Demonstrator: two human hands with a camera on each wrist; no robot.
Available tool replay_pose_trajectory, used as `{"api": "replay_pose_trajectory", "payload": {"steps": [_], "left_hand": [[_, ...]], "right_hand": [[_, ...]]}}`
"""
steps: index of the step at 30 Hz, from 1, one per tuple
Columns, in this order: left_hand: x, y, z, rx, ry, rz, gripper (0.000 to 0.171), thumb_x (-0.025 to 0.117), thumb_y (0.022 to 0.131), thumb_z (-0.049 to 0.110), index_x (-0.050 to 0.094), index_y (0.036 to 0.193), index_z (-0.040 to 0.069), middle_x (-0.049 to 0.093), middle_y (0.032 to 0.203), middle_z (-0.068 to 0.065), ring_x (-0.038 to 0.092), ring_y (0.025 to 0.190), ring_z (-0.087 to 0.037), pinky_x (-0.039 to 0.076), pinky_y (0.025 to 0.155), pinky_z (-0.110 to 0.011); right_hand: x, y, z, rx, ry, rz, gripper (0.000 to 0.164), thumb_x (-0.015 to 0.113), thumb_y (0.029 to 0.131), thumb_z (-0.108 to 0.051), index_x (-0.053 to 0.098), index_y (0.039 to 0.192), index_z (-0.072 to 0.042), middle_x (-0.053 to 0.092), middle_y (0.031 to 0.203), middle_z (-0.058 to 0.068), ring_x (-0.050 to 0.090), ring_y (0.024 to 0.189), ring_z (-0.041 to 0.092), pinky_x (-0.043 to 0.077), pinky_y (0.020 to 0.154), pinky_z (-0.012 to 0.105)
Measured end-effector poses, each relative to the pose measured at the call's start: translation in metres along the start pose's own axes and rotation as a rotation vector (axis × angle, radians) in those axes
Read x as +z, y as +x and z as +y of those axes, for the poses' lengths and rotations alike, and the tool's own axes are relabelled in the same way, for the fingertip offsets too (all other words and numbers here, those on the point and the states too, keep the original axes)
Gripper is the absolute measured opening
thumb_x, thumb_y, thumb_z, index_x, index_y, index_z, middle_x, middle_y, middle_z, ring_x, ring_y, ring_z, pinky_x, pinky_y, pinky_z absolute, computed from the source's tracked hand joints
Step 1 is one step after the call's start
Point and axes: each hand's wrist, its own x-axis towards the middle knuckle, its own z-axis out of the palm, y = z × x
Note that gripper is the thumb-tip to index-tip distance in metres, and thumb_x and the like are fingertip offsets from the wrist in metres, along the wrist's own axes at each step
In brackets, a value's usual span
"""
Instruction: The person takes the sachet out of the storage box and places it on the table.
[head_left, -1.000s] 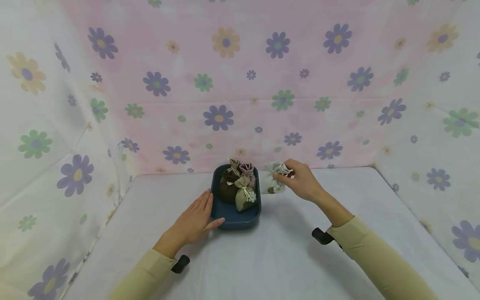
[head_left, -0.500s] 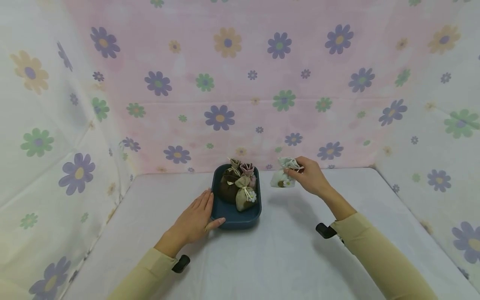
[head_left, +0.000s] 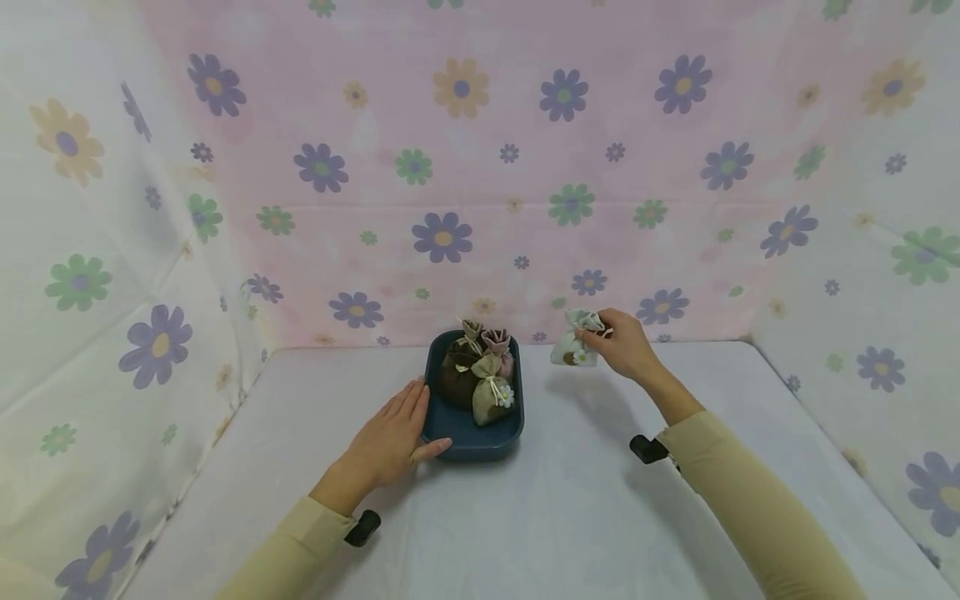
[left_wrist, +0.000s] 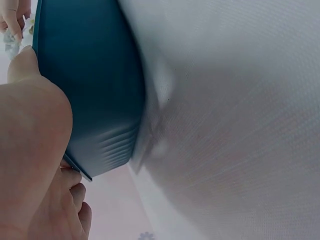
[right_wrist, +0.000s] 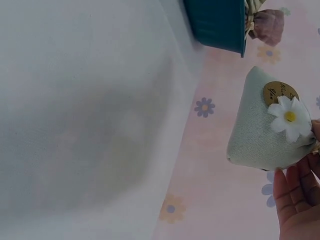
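Note:
My right hand (head_left: 626,343) pinches a pale green drawstring pouch (head_left: 573,340) by its gathered neck, above the table and to the right of the tub. A white fabric daisy and a round brown tag (right_wrist: 280,93) show on the pouch in the right wrist view. My left hand (head_left: 386,433) rests with straight fingers along the left side of a dark blue plastic tub (head_left: 480,451), thumb at its near rim. Inside the tub, toward the back, stand a dark brown pouch (head_left: 455,379), an olive green pouch (head_left: 491,402) with a white flower, and a mauve pouch (head_left: 498,341).
White cloth covers the table (head_left: 570,517). Behind it hangs a pink flowered backdrop (head_left: 480,183), close to the tub's far end. White flowered sheets (head_left: 90,333) enclose both sides. A black wrist camera (head_left: 363,528) sits at each cuff.
The right hand has moved the pale green pouch away from the tub's right edge, to the right and slightly up. The left hand and the tub have stayed in place.

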Motion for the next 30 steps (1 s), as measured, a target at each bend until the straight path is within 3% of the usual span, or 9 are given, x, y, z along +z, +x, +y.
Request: {"api": "replay_pose_trajectory", "payload": {"steps": [9, 16, 24, 30], "left_hand": [[-0.001, 0.000, 0.000, 0.013, 0.008, 0.004, 0.097, 0.043, 0.102, 0.067, 0.027, 0.156, -0.012, 0.018, 0.166, -0.028, 0.019, 0.155, -0.040, 0.024, 0.123, -0.053], [-0.007, 0.000, 0.004, 0.003, 0.012, -0.037, 0.096, 0.044, 0.102, 0.065, 0.026, 0.156, -0.013, 0.018, 0.166, -0.029, 0.019, 0.154, -0.042, 0.024, 0.123, -0.053], [-0.005, -0.001, 0.004, 0.000, 0.015, -0.042, 0.095, 0.044, 0.103, 0.064, 0.026, 0.156, -0.012, 0.017, 0.166, -0.029, 0.019, 0.154, -0.042, 0.024, 0.123, -0.053], [-0.007, 0.000, 0.004, -0.014, 0.025, -0.059, 0.096, 0.042, 0.103, 0.066, 0.024, 0.157, -0.011, 0.015, 0.167, -0.028, 0.017, 0.155, -0.040, 0.022, 0.124, -0.052]], "right_hand": [[0.002, 0.010, 0.020, 0.051, -0.041, 0.035, 0.023, 0.066, 0.101, -0.019, 0.064, 0.102, 0.003, 0.065, 0.098, 0.018, 0.059, 0.088, 0.030, 0.048, 0.069, 0.034], [0.000, 0.010, 0.037, 0.086, -0.079, 0.064, 0.023, 0.064, 0.102, -0.020, 0.059, 0.094, 0.001, 0.063, 0.097, 0.020, 0.058, 0.087, 0.031, 0.046, 0.067, 0.035], [-0.003, 0.010, 0.061, 0.159, -0.073, 0.084, 0.027, 0.064, 0.102, -0.020, 0.052, 0.085, -0.002, 0.054, 0.079, 0.011, 0.047, 0.070, 0.023, 0.040, 0.060, 0.034], [-0.004, 0.011, 0.072, 0.184, -0.089, 0.098, 0.026, 0.064, 0.102, -0.020, 0.055, 0.087, -0.001, 0.056, 0.080, 0.011, 0.048, 0.070, 0.023, 0.041, 0.060, 0.033]]}}
